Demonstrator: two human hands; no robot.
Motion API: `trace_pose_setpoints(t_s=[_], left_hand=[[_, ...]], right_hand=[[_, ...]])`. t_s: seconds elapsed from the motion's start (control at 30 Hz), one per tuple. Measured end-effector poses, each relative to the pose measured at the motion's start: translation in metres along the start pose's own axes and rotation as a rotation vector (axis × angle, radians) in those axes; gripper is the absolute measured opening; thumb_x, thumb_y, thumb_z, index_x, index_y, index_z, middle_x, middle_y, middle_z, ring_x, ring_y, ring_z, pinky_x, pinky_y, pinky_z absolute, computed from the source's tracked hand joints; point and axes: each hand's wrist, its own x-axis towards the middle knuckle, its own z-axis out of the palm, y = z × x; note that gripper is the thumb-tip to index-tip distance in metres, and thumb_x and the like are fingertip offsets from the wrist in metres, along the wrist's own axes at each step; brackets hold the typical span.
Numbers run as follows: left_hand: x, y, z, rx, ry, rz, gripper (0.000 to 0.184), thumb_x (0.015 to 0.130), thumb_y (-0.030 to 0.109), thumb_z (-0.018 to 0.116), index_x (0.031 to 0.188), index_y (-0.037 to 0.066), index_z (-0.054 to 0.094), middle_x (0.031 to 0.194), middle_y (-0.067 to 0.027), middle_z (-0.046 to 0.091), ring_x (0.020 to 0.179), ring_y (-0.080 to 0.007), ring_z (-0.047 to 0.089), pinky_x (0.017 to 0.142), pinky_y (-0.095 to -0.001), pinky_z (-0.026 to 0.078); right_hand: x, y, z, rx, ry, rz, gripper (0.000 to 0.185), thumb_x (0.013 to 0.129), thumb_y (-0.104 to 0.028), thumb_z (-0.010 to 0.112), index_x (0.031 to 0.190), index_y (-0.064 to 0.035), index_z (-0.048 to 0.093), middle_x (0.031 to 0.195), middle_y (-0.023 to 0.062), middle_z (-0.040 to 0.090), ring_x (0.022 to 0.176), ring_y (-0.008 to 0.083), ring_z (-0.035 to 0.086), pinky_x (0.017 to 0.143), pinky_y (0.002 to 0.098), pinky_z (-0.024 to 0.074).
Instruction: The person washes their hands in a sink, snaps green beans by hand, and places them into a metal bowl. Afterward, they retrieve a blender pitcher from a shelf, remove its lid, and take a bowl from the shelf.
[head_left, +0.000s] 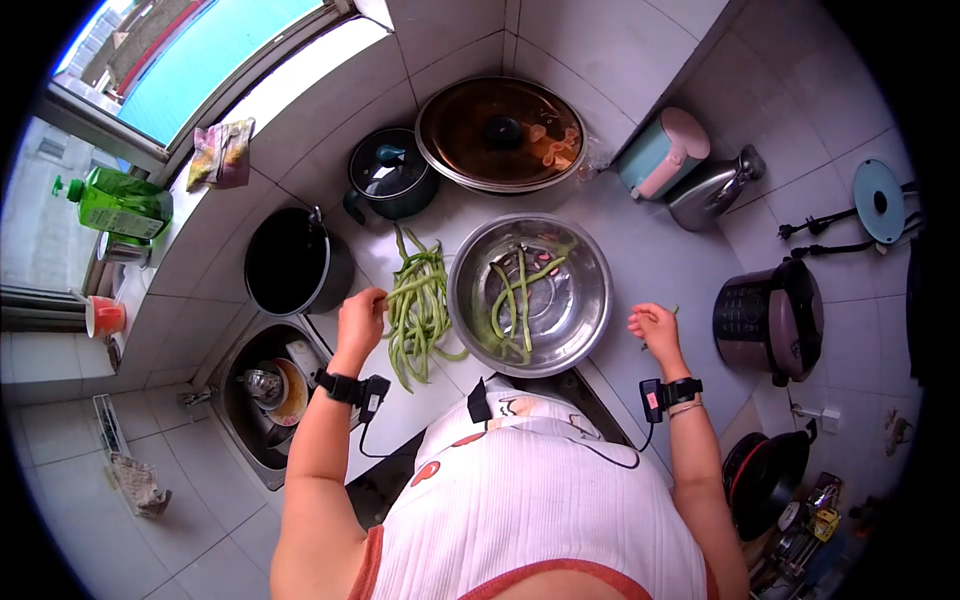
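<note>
A pile of long green beans [415, 310] lies on the pale counter, left of a wide steel bowl [590, 325]. Several beans and a few small pinkish pieces rest inside the bowl. At the left edge of the pile, my left hand [366, 308] has its fingers pinched together on the end of a bean. My right hand [654, 325] is over the counter to the right of the bowl, fingers curled, with a small green bit showing beside them; what it grips is too small to make out.
A black pot [298, 262], a lidded pot [394, 178] and a large lidded pan [470, 130] stand behind. The sink [240, 420] with dishes is at left. A steel kettle [705, 195], a pink-and-blue container [665, 150] and a cooker [755, 320] stand at right.
</note>
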Motion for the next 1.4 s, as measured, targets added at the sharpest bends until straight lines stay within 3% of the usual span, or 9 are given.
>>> trace_pose_setpoints(t_s=[0.1, 0.23, 0.37, 0.47, 0.57, 0.9, 1.1, 1.27, 1.4], left_hand=[[-0.010, 0.008, -0.018, -0.206, -0.026, -0.033, 0.012, 0.076, 0.004, 0.056, 0.087, 0.002, 0.059, 0.071, -0.0146, 0.061, 0.065, -0.0276, 0.060, 0.059, -0.0309, 0.045], [-0.019, 0.029, -0.012, -0.500, -0.055, -0.046, 0.011, 0.081, 0.005, 0.054, 0.088, -0.003, 0.058, 0.067, -0.0059, 0.061, 0.061, -0.0102, 0.054, 0.057, -0.0245, 0.043], [-0.022, 0.067, -0.002, -0.913, -0.343, -0.180, 0.013, 0.085, 0.009, 0.053, 0.090, -0.002, 0.058, 0.073, 0.0006, 0.058, 0.063, -0.0042, 0.047, 0.055, -0.0177, 0.036], [-0.022, 0.079, 0.014, -0.992, -0.422, -0.154, 0.014, 0.086, 0.010, 0.051, 0.091, -0.002, 0.058, 0.074, 0.0012, 0.058, 0.062, -0.0033, 0.046, 0.055, -0.0171, 0.035], [-0.023, 0.084, 0.021, -1.008, -0.468, -0.184, 0.014, 0.087, 0.010, 0.050, 0.093, 0.000, 0.058, 0.072, 0.0008, 0.057, 0.059, -0.0024, 0.042, 0.052, -0.0163, 0.032], [-0.017, 0.107, 0.037, -1.097, -0.552, -0.183, 0.015, 0.089, 0.016, 0.048, 0.094, 0.005, 0.056, 0.070, 0.0040, 0.054, 0.052, -0.0010, 0.036, 0.046, -0.0154, 0.026], [-0.017, 0.112, 0.057, -1.107, -0.596, -0.154, 0.017, 0.090, 0.018, 0.047, 0.092, 0.005, 0.058, 0.067, 0.0044, 0.052, 0.051, -0.0016, 0.035, 0.046, -0.0154, 0.026], [-0.022, 0.121, 0.084, -1.124, -0.745, -0.149, 0.019, 0.092, 0.018, 0.041, 0.089, 0.005, 0.055, 0.069, 0.0025, 0.052, 0.051, -0.0034, 0.035, 0.047, -0.0164, 0.029], [-0.018, 0.135, 0.091, -1.472, -0.711, -0.209, 0.018, 0.093, 0.020, 0.039, 0.091, 0.006, 0.051, 0.074, 0.0000, 0.054, 0.052, -0.0047, 0.038, 0.048, -0.0168, 0.032]], right_hand=[[-0.005, -0.033, 0.025, -0.019, -0.140, -0.086, 0.016, 0.082, -0.003, 0.048, 0.094, 0.0023, 0.057, 0.081, 0.0090, 0.061, 0.069, 0.0120, 0.060, 0.061, 0.0214, 0.0485], [-0.011, -0.077, 0.069, -0.109, -0.437, -0.268, 0.022, 0.085, -0.007, 0.049, 0.103, 0.0027, 0.054, 0.092, 0.0086, 0.060, 0.083, 0.0130, 0.058, 0.072, 0.0247, 0.0481], [-0.023, -0.121, 0.108, -0.072, -0.566, -0.406, 0.043, 0.089, -0.013, 0.045, 0.129, -0.0046, 0.032, 0.118, 0.0101, 0.047, 0.100, 0.0132, 0.051, 0.078, 0.0247, 0.0421], [-0.021, -0.133, 0.114, -0.146, -0.400, -0.637, 0.033, 0.086, -0.008, 0.047, 0.118, -0.0007, 0.044, 0.103, 0.0137, 0.056, 0.084, 0.0178, 0.057, 0.076, 0.0280, 0.0446], [-0.019, -0.139, 0.102, -0.168, -0.445, -0.383, 0.024, 0.082, -0.005, 0.049, 0.105, 0.0006, 0.052, 0.096, 0.0131, 0.058, 0.079, 0.0184, 0.057, 0.072, 0.0280, 0.0450], [-0.020, -0.144, 0.088, -0.338, -0.167, -0.863, 0.012, 0.074, 0.005, 0.055, 0.085, 0.0006, 0.055, 0.082, 0.0106, 0.056, 0.072, 0.0237, 0.056, 0.067, 0.0284, 0.0446], [-0.010, -0.129, 0.096, -0.046, -0.173, -0.622, 0.008, 0.081, 0.001, 0.051, 0.088, 0.0021, 0.054, 0.076, 0.0043, 0.055, 0.066, 0.0133, 0.050, 0.064, 0.0228, 0.0421], [0.000, -0.124, 0.105, 0.859, -0.465, -0.073, 0.014, 0.082, -0.001, 0.052, 0.095, 0.0000, 0.053, 0.076, 0.0042, 0.055, 0.065, 0.0110, 0.050, 0.062, 0.0207, 0.0438], [-0.006, -0.114, 0.124, 0.789, -0.627, 0.159, 0.014, 0.080, -0.001, 0.054, 0.094, -0.0017, 0.053, 0.076, 0.0032, 0.054, 0.062, 0.0100, 0.050, 0.057, 0.0202, 0.0437]])
